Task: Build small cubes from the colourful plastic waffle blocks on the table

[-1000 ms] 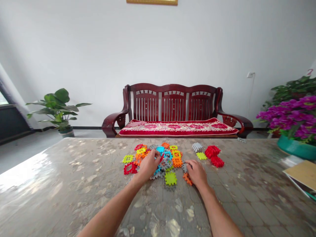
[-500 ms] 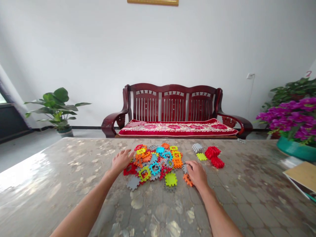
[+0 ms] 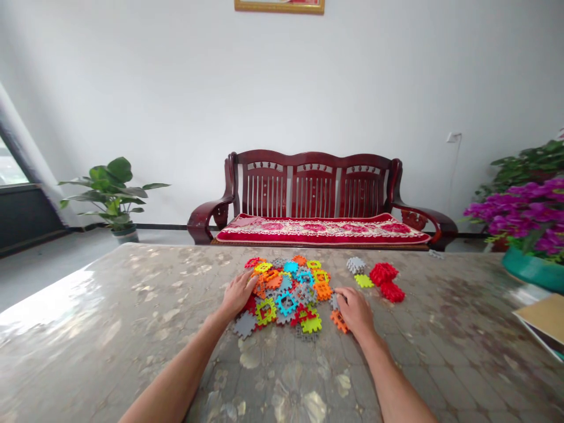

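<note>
A loose heap of notched plastic interlocking tiles lies on the table (image 3: 282, 367), with orange, yellow, grey, red and green pieces and a blue tile (image 3: 286, 304) near its middle. My left hand (image 3: 240, 292) rests at the heap's left edge, fingers stretched over it and partly covering a red tile (image 3: 250, 304). Below that hand lies a flat grey tile (image 3: 245, 325). At the heap's right side is my right hand (image 3: 355, 311), thumb and forefinger apart beside a small grey tile (image 3: 333, 301). Near its thumb is an orange tile (image 3: 339, 321). Its other fingers are mostly hidden.
Right of the heap sit a grey tile stack (image 3: 355, 265), a lime tile (image 3: 363, 281) and red tile stacks (image 3: 384, 274). Purple flowers in a teal pot (image 3: 531, 267) and a brown notebook (image 3: 544, 320) occupy the right edge. A wooden bench (image 3: 312, 182) stands behind the table.
My left hand has moved right onto the heap's edge, and the red tile there has shifted inward, partly under the fingers. My right hand stays beside the grey tile. The view has turned slightly left.
</note>
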### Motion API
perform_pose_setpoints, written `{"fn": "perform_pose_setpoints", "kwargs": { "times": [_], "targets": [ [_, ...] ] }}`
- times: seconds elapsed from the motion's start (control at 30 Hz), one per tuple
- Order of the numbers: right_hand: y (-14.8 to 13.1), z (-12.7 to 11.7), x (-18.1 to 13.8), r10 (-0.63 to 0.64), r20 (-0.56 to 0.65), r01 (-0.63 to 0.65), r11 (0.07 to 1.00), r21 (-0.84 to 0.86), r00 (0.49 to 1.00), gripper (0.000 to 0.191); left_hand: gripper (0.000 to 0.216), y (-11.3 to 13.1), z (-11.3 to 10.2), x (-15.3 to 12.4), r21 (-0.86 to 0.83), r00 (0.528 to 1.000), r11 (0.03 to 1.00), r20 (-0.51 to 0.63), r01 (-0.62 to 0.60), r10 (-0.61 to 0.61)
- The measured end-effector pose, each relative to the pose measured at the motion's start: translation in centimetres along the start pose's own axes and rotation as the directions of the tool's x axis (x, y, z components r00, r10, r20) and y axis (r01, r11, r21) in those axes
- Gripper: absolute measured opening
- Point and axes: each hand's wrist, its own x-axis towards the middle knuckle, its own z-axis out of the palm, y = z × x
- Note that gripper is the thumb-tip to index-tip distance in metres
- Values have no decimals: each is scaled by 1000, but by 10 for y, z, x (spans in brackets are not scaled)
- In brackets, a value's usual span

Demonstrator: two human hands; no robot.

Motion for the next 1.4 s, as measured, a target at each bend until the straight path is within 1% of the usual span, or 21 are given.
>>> {"fn": "perform_pose_setpoints", "kwargs": {
  "times": [0.13,0.23,0.37,0.5,0.57,0.67,0.8,0.9,1.07,1.13,1.27,1.37,1.4],
  "targets": [
    [-2,-2,0,-8,6,8,999,-33,1000,36,50,-11,-9,-3,0,996,997,-39,83,-83],
    [-6,-3,-1,-30,16,31,997,-76,999,35,48,-18,-10,-14,23,991,993,-68,119,-117],
    [-9,-4,-3,-71,19,73,993,-90,997,34,46,-19,-5,-31,79,993,993,-87,84,-78],
    [-13,-6,-6,-124,-58,120,991,-65,991,33,43,-16,-1,-36,132,996,990,-87,41,-30],
    [-16,-6,-8,-196,-76,194,980,-40,978,31,43,-16,0,-36,161,997,987,-80,19,-6],
    [-22,-6,-13,-310,-50,311,950,25,949,29,43,-17,-1,-33,170,998,985,-66,2,9],
    [-33,-6,-19,-415,-72,421,900,114,907,27,40,-16,-3,-30,164,998,986,-57,18,-9],
    [-41,-9,-25,-492,-78,498,857,136,867,25,39,-13,-6,-28,157,998,987,-58,23,-14],
    [-52,-11,-33,-540,-39,541,836,98,841,30,37,-8,-8,-27,143,997,989,-73,23,-13],
    [-55,-11,-36,-557,-26,557,825,92,830,29,36,-7,-8,-27,140,997,990,-74,31,-21],
    [-62,-10,-39,-593,-23,592,799,103,805,20,35,-6,-8,-28,125,997,992,-72,26,-17],
    [-66,-12,-40,-616,-39,615,779,120,787,6,34,-6,-8,-28,119,996,993,-82,29,-19],
    [-66,-12,-40,-622,-43,622,774,123,782,7,34,-6,-7,-28,117,996,993,-87,30,-20]
  ]
}}
